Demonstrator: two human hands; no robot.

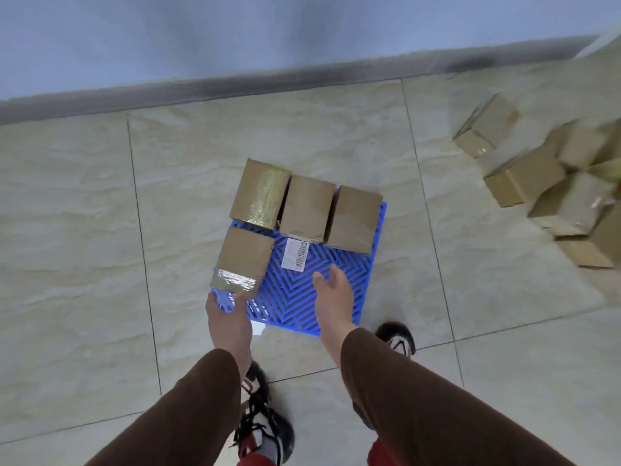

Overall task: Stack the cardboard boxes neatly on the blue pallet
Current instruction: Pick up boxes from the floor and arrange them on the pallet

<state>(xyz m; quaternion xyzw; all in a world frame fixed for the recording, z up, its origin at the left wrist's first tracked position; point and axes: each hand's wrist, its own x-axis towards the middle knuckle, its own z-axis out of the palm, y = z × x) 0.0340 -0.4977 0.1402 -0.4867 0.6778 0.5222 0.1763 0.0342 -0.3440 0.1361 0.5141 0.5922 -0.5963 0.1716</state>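
while the left hand [226, 319] hovers with loose fingers just below the taped box [243, 260], four cardboard boxes sit on the blue pallet [322, 297] mid-frame; right hand [334, 297] spread, empty; loose boxes [551, 183] far right.

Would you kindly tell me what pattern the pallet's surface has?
The blue pallet has an open herringbone, zigzag grid, seen best in the head view.

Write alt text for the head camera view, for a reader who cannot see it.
Four cardboard boxes sit on a blue pallet on a tiled floor: three in a back row, one at the front left corner. The person's left hand reaches at that front box; the right hand hovers open over bare pallet. More boxes lie heaped at the right.
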